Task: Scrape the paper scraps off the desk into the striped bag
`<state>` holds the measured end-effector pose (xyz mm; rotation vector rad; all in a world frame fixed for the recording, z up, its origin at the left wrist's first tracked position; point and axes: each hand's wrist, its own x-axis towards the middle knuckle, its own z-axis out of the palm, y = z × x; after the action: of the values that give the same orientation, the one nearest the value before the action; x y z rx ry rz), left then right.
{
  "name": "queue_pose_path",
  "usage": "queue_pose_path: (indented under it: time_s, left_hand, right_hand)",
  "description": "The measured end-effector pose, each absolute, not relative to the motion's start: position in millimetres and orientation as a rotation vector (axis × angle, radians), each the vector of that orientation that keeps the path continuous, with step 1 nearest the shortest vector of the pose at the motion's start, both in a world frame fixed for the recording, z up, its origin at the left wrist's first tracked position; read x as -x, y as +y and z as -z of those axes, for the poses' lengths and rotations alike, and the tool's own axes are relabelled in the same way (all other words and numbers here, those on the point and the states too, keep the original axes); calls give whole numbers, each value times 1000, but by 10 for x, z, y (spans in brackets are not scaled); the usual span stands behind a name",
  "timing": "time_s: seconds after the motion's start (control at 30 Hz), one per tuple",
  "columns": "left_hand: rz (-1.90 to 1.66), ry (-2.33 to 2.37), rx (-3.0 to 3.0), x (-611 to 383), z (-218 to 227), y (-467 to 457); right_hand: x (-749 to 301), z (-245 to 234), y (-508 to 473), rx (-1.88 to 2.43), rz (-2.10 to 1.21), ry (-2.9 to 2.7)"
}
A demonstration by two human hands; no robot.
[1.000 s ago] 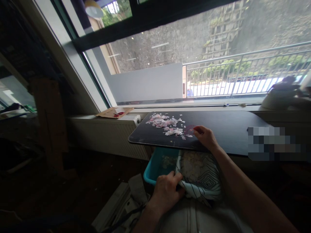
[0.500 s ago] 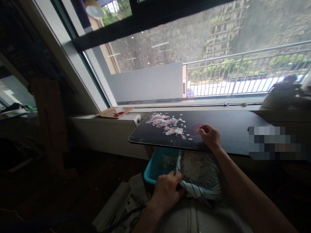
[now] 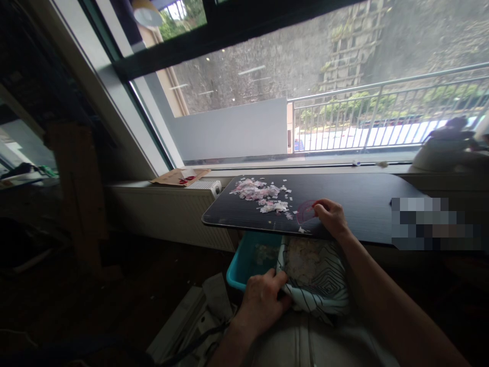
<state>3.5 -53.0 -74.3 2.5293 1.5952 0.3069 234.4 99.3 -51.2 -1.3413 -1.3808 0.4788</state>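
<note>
A clear protractor (image 3: 304, 211) with pink markings is pinched in my right hand (image 3: 331, 214), over the dark tabletop (image 3: 367, 204). Small paper scraps (image 3: 301, 229) lie by its lower edge, close to the table's front edge. Left of it spreads a heap of white and pinkish paper scraps (image 3: 255, 189). My left hand (image 3: 265, 295) is closed on the near rim of a cloth-lined bin (image 3: 332, 275), patterned with black lines and holding many pale scraps. Beside that bin, a turquoise bin (image 3: 235, 272) has some scraps at its bottom.
Red-handled scissors (image 3: 187, 180) rest on brown cardboard (image 3: 168, 177) on the sill, above a white radiator (image 3: 179, 204). A window runs behind the table. A blurred-out patch (image 3: 424, 224) covers the table's right end.
My right hand has moved slightly down and toward me with the protractor. A few scraps have shifted to the table's front edge. My left hand has stayed put.
</note>
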Motion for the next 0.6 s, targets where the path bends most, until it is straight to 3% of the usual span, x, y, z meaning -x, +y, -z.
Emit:
queue_pose_path:
  time_s: [0.27, 0.6]
  left_hand:
    - [-296, 1597, -2504, -35, 700, -542]
    - [-295, 1590, -2511, -38, 703, -534]
  right_hand:
    - [-2349, 515, 998, 1275, -658, -1430]
    - [-2332, 506, 1000, 1248, -634, -1436]
